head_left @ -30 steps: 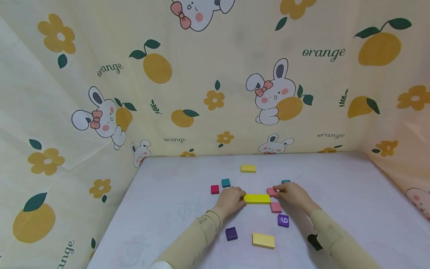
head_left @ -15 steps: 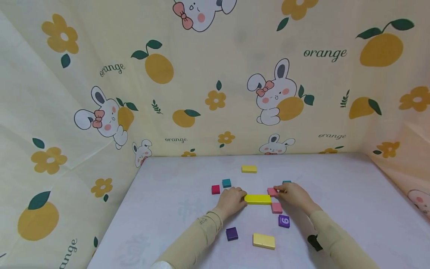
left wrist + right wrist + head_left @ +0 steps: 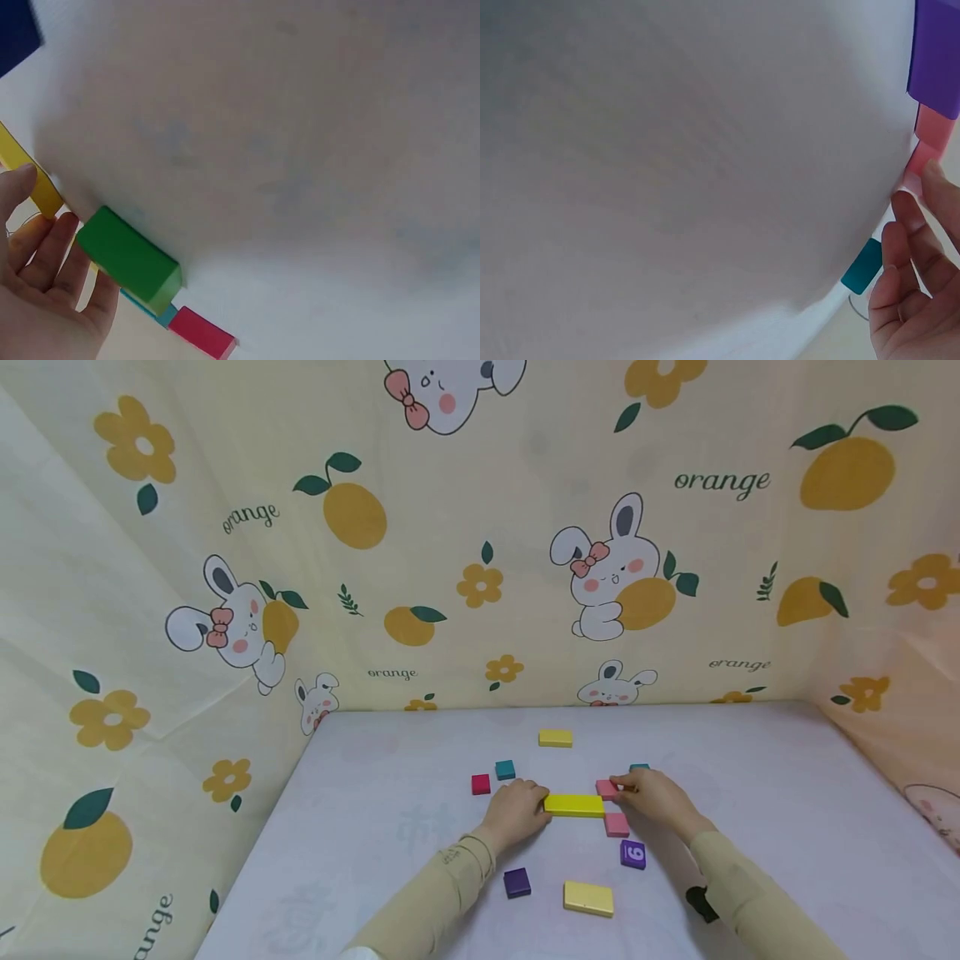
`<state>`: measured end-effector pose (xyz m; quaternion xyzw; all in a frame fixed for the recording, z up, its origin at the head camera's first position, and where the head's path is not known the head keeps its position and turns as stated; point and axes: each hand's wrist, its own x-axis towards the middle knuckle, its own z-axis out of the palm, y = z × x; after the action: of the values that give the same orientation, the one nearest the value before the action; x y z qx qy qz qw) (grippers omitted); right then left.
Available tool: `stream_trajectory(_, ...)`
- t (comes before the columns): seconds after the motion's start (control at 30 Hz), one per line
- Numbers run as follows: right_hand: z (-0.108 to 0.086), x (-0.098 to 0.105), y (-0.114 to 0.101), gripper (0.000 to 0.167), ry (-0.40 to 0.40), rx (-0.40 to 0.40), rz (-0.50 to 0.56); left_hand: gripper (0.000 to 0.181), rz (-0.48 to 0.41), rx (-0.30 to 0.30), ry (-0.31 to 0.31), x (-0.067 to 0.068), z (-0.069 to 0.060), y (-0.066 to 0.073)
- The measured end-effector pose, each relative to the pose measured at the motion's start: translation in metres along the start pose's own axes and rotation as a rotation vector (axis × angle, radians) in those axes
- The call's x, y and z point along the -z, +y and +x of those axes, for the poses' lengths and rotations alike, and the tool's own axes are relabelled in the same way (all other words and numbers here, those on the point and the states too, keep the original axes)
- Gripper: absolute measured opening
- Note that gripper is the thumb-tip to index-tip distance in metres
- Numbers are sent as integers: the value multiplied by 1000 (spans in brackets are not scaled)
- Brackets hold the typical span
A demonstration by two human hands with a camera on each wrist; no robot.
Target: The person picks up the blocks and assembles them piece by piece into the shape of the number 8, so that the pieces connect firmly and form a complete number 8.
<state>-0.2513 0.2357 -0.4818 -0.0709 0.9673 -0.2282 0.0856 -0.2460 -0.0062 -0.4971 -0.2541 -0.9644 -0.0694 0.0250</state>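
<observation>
- head view: left hand [image 3: 516,814] grips the left end of a long yellow bar [image 3: 573,807], which lies flat on the pale bench [image 3: 750,785].
- right hand [image 3: 658,800] pinches the far pink block [image 3: 605,789] at the bar's far right corner; the near pink block [image 3: 617,825] sits just beside the bar's right end.
- nearer lies a purple block [image 3: 633,854] with a white digit; a dark purple block [image 3: 517,883] and a pale yellow block [image 3: 588,899] are nearest.
- left of the bar, beyond the left hand, are a red block [image 3: 481,785] and a left teal block [image 3: 506,770]; a right teal block [image 3: 640,767] shows just past the right hand; a small yellow block [image 3: 555,738] is farthest.
- left wrist view: thumb and fingers hold the bar's end; a green block [image 3: 129,253] stands beside the fingers, contact unclear.
- right wrist view: thumb and forefinger pinch the far pink block, other fingers loosely bent.
</observation>
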Motion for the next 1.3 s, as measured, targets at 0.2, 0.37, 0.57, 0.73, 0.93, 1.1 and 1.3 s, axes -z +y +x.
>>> stream_trajectory(0.2, 1, 0, -1, 38, -12, -23, 4, 31, -3, -4, 30, 0, 0, 0)
stream_trajectory(0.37, 2, 0, 0, 39, -24, -37, 8, 34, -37, 9, 14, 0, 0, 0)
stream_trajectory(0.57, 0, 0, 0, 39, -11, -21, 5, 41, -87, 16, 2, 2, -1, -1)
stream_trajectory(0.73, 0, -1, -1, 39, -18, -27, 9, 36, -77, -2, 44, 8, -3, -8)
stream_trajectory(0.93, -1, -1, 0, 38, -3, -17, 19, 27, 9, -2, 169, 13, 0, -25)
stream_trajectory(1.1, 0, -2, 0, 38, -8, -28, 21, 27, 20, 76, 181, 12, 6, -40)
stream_trajectory(1.3, 2, -3, 2, 38, -4, -26, 13, 30, 2, 163, 149, 10, 9, -54)
